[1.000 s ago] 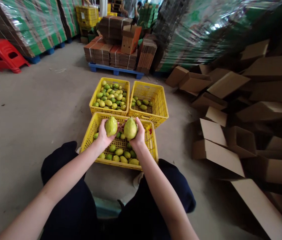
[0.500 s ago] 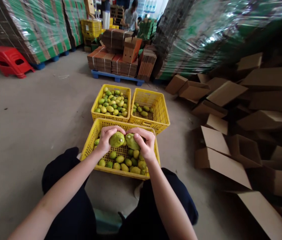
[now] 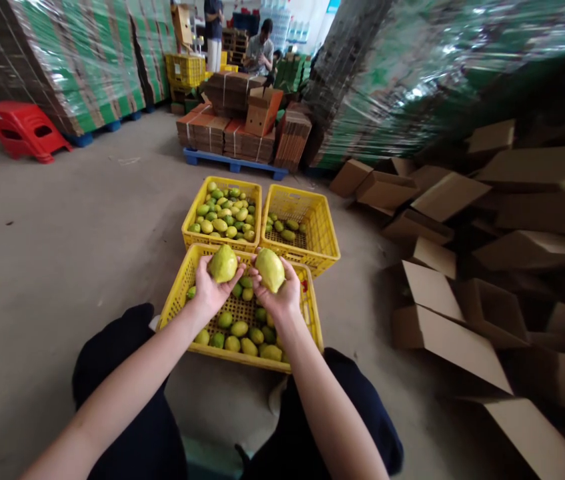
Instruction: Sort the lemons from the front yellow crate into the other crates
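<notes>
My left hand (image 3: 211, 288) cradles a green-yellow lemon (image 3: 223, 264), palm turned up. Beside it, my right hand (image 3: 285, 293) holds a paler yellow-green lemon (image 3: 269, 269) on its fingers and palm. Both hands are above the nearest yellow crate (image 3: 175, 293), which has several green and yellow lemons (image 3: 239, 329) on its slotted bottom. Behind it on the left, a second yellow crate (image 3: 193, 210) is well filled with lemons. To the right of that, a third yellow crate (image 3: 323, 230) has a few greener lemons (image 3: 288, 235) toward its left side.
Open cardboard boxes (image 3: 442, 340) are heaped along the right. A blue pallet (image 3: 235, 165) bears bundled flat cartons (image 3: 249, 141). On the left stands a red stool (image 3: 25, 130) near wrapped green stacks (image 3: 82, 67). Two people (image 3: 261, 50) are at the back.
Both hands have turned palm up, rolling the lemons so their sides now show instead of their ends. The hands have moved slightly apart. The view has tilted a little.
</notes>
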`<state>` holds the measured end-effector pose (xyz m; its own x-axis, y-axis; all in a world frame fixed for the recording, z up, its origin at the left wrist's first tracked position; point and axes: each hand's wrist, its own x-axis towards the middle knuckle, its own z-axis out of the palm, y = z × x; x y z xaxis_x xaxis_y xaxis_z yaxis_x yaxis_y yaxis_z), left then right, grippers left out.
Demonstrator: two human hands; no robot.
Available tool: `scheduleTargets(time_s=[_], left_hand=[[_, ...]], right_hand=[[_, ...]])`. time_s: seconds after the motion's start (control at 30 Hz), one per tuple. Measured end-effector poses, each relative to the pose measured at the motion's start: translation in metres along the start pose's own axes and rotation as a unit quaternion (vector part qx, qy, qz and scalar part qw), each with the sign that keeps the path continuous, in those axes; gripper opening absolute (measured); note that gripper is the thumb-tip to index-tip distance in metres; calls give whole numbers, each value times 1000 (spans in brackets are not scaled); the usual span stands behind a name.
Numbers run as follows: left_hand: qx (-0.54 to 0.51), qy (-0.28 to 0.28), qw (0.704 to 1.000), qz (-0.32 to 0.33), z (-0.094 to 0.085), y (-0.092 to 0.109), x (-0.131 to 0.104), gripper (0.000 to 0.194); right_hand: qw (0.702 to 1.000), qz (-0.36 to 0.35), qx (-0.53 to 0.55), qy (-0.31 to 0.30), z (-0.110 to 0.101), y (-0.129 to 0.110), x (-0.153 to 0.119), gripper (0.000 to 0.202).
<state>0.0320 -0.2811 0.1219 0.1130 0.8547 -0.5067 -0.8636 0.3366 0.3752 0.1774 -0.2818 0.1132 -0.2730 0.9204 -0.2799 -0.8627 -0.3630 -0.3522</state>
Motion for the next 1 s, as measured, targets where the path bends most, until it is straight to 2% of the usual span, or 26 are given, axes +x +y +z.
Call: scheduleTargets(time_s=[0.17,0.3,0.43,0.5,0.7,0.83,1.0], left_hand=[[48,-78,994,65,3,3,-8,32],[-3,-113,991,72,10,5,-4,37],[-107,-105,987,52,19,7,12,40],[-127,-94,986,55,22,7,21,40],[-98,-69,989,81,20,-11,39,38],[-90,-65,992,63,16,-20,38,34],[-56,-70,995,54,17,-21,30,23]], right_hand=[[995,-81,15,-62,5,7,3,34],[993,-108,47,-13,13,6,10,31],[986,-159,43,19,13,1,23,24],[981,-182,61,27,11,4,29,22],[983,-159,82,48,1,25,44,26],[985,-153,62,40,-7,30,43,19],[986,-158,43,32,-8,30,35,18]])
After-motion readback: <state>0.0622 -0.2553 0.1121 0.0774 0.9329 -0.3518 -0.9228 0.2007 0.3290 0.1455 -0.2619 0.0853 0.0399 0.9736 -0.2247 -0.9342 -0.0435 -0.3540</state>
